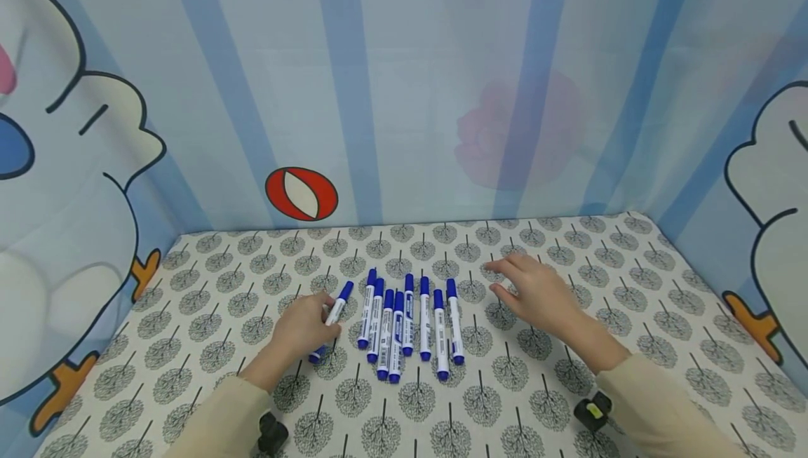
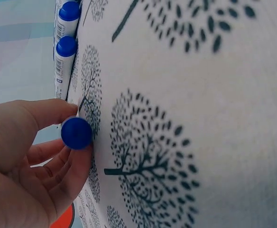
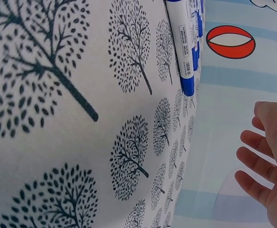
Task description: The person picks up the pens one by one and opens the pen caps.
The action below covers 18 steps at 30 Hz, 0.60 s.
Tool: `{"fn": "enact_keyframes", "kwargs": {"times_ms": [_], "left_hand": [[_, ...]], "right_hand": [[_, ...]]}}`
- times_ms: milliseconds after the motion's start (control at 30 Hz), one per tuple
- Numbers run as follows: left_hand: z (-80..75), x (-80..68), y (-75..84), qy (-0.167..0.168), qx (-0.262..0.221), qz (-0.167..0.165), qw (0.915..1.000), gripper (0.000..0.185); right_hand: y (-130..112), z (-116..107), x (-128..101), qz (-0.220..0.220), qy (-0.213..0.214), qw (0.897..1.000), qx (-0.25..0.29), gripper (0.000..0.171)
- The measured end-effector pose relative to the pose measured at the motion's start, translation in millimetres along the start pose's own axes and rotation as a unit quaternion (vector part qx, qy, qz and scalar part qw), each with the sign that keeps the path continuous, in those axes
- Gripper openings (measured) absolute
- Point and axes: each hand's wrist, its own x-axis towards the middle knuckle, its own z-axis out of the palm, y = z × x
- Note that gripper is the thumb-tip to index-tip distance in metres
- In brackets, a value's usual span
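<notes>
Plainly, the left hand (image 1: 305, 328) had its fingers and thumb curled round a slim white plastic marker with a blue cap and blue end plug (image 1: 332, 319), which lay tilted just to the left of the row of seven like markers (image 1: 407, 323) on the tree-printed tablecloth (image 1: 543, 402). From the left wrist view the blue round end (image 2: 76, 133) of that held marker sat pinched between thumb and fingertips, close against the cloth. Such a pen looked light and stiff, with a smooth barrel that could roll or slip, so a hold across the middle of the barrel, thumb opposite the fingers, seemed the safest judgement; the cap end might pull loose if gripped alone. The left forearm, in a cream sleeve (image 1: 217, 419), came in from below and left of the row, wrist low near the cloth. The right hand (image 1: 536, 290) hovered to the right of the row, apart from it, palm down with fingers spread and relaxed, holding nothing; the right wrist view showed those fingers (image 3: 257, 164) straight and free. Beyond the row hung a striped blue backdrop with a red and white oval (image 1: 301, 193).
</notes>
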Motion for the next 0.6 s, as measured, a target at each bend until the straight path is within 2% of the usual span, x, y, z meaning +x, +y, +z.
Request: {"fn": "enact_keyframes", "kwargs": {"times_ms": [267,600], "left_hand": [[-5.9,-0.4,-0.4,-0.004,0.014,-0.006,0.9999,0.037],[-13.7,4.1,4.8,0.018,0.053,0.006,0.9984,0.03]], "right_hand": [[1,1,0,-0.006,0.005,1.0,0.001,0.034],[1,3,-1,-0.016,0.02,1.0,0.006,0.032]]}}
